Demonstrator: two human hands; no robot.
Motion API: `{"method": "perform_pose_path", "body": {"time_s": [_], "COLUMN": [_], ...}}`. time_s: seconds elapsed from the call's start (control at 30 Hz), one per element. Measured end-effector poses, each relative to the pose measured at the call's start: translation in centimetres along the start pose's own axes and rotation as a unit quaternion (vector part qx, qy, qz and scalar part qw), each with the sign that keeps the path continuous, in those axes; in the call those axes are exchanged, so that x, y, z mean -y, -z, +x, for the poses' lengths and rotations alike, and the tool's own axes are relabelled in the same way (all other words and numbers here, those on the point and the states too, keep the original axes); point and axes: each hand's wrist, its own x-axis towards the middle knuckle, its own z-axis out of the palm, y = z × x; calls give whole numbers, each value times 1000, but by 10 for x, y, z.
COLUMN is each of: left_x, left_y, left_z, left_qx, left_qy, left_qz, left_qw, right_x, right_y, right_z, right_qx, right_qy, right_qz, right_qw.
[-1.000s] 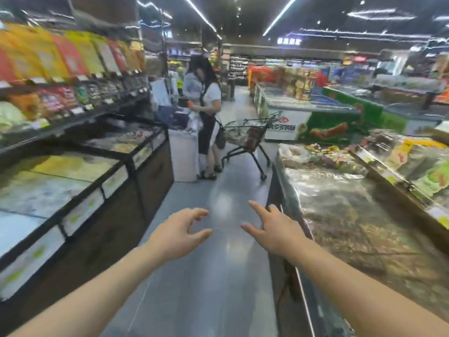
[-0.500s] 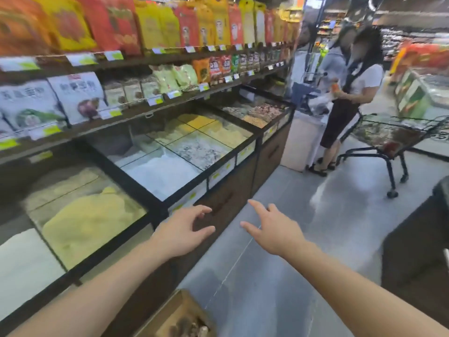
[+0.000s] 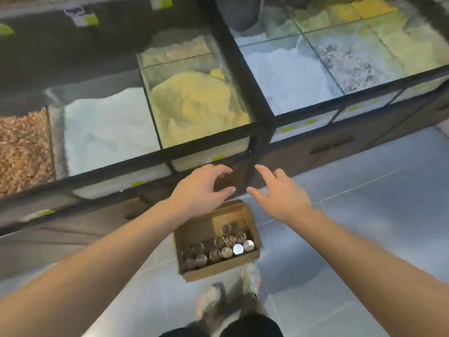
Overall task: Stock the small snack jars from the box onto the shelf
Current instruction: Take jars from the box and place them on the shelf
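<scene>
Sitting on the grey tiled floor [image 3: 364, 215] just in front of the person's shoes [image 3: 250, 278], the cardboard box [image 3: 194, 229] was open at the top, its far half bare brown card. The small snack jars [image 3: 226, 249] were gathered in its near half, standing upright and packed close together, more than a dozen by a rough look. Only their round lids showed from above; most looked dull metallic or brownish, and one near the right side caught the light and read bright white. Any labels or contents were too small and blurred to make out.

Both hands hung in the air above the box's far edge, apart from each other and touching nothing. The left hand [image 3: 201, 188] was curled loosely with fingers and thumb spread, empty. The right hand [image 3: 281, 193] was spread wide, fingers pointing forward, also empty.

Beyond the hands ran a dark-framed bulk food counter [image 3: 255, 98] with glass-topped bins of white, yellow and brownish grains. Its front drawers were dim and soft with motion blur. The price tags [image 3: 85, 17] along the top edge were unreadable. The legs were cut off at the bottom edge, where only dark shorts [image 3: 243, 327] showed.
</scene>
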Motion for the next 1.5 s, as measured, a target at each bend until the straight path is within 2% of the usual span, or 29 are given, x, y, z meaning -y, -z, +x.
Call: {"method": "perform_pose_path", "body": {"time_s": [0.17,0.33,0.57,0.67,0.8,1.07,1.23,1.5], "left_x": [73,150,255,292,338,383,394,396], "left_y": [-85,-209,-413,-491,-571,-646,-667,-677], "left_z": [21,57,116,132,143,166,177,177], "left_qx": [11,31,77,92,93,98,112,77], "left_qy": [109,190,250,265,285,284,276,280], "left_qz": [-51,-72,-97,-103,-89,-109,-115,-154], "left_qw": [993,979,960,954,950,947,948,944], "right_x": [-20,-61,-125,-148,-165,-153,-143,-141], "right_y": [-100,-237,-448,-515,-591,-671,-697,-705], "right_z": [59,113,177,200,228,273,293,298], "right_qx": [77,129,200,237,247,141,144,168], "right_qy": [34,41,22,15,10,1,-2,15], "right_qz": [-9,-13,-12,-3,8,20,3,-19], "right_qw": [996,991,980,971,969,990,990,985]}}
